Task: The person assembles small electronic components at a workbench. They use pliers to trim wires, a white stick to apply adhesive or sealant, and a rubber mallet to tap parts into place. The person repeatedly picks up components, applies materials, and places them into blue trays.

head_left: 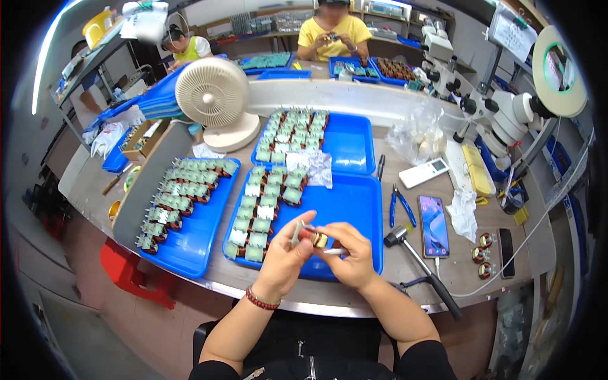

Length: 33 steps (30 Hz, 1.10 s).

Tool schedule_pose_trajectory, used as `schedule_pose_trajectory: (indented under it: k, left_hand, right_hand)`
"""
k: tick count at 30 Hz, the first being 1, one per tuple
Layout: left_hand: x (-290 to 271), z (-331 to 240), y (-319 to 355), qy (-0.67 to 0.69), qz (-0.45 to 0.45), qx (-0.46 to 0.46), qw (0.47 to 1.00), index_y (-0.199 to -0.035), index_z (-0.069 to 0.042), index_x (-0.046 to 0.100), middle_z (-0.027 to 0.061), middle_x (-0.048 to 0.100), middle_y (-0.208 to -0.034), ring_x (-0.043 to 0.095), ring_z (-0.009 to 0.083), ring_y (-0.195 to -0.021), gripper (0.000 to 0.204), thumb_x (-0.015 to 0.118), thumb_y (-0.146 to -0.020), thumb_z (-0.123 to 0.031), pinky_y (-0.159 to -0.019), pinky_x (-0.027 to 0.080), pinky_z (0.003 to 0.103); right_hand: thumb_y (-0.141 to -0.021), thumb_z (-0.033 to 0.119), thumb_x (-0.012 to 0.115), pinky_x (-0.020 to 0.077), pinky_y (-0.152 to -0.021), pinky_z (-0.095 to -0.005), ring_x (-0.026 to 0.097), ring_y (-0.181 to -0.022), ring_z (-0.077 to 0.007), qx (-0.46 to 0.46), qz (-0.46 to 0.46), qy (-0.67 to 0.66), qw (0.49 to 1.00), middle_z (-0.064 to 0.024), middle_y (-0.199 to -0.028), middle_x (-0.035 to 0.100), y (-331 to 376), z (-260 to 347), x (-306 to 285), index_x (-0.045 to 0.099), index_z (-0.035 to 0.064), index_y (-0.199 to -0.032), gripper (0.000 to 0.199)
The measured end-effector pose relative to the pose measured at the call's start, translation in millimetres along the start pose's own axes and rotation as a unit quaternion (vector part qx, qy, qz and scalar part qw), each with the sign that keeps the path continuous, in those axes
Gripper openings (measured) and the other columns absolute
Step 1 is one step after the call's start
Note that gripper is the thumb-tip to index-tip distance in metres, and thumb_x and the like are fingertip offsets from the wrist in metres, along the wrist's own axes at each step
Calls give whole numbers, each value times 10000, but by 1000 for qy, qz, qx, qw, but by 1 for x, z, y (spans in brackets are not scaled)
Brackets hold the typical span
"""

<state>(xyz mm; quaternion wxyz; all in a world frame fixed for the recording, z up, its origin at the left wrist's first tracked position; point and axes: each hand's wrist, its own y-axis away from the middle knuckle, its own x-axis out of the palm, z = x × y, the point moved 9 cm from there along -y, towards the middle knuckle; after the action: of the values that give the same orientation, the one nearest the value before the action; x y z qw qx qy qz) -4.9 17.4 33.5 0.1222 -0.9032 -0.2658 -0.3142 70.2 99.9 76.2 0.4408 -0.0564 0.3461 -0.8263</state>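
Note:
My left hand (286,254) grips a copper-wound coil (308,234) with a pale green base, raised over the near blue tray (342,209). The fingers of my right hand (350,256) close on the coil's other side. A thin white stick (335,251) juts from under my right fingers; its kind is unclear. Rows of similar coils (263,212) with pale green bases stand in the left part of that tray. More rows of them sit in the far blue tray (354,145) and in the left blue tray (196,247).
Right of the trays lie blue-handled pliers (402,206), a hammer (421,256), a lit phone (434,228), a white remote-like device (423,173) and several loose coils. A microscope (506,120) stands far right, a fan (215,95) far left. Two people sit beyond the bench.

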Motion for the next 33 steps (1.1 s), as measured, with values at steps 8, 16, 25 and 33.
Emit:
schedule_pose_trajectory:
  k: [8, 16, 25, 33]
  left_hand:
    - [3, -56, 2, -363, 13, 113, 925, -1055, -8, 516, 63, 555, -961, 560, 143, -886, 403, 713, -705, -24, -788, 464, 276]
    - [23, -120, -10, -677, 8, 237, 697, -984, -42, 576, 91, 556, -914, 562, 228, -839, 399, 718, -612, -13, -740, 462, 302]
    - [8, -54, -46, -848, 120, 270, 439, -861, -86, 598, 55, 550, -818, 490, 234, -863, 280, 666, -590, -89, -837, 366, 361]
    - [15, -30, -60, -849, 168, 344, 363, -1101, -150, 573, 126, 483, -1131, 440, 262, -1097, 344, 479, -770, -139, -1002, 279, 438]
  right_hand:
    - [-733, 7, 686, 415, -605, -187, 512, -725, -73, 170, 26, -210, 963, -50, -928, 570, 11, -32, 20, 572, 16, -1083, 369]
    - [-780, -11, 633, 325, -496, -150, 400, -576, 0, 169, -73, -151, 971, -23, -884, 552, 1, -37, -12, 507, 5, -1124, 367]
    - [-780, 28, 641, 360, -495, -167, 427, -563, -17, 159, -81, -120, 977, -31, -850, 577, 2, -45, -13, 592, 12, -1005, 231]
    - [-776, -15, 620, 369, -518, -164, 471, -634, -35, 137, -46, -47, 988, -33, -830, 560, 2, -43, -12, 590, 3, -968, 195]
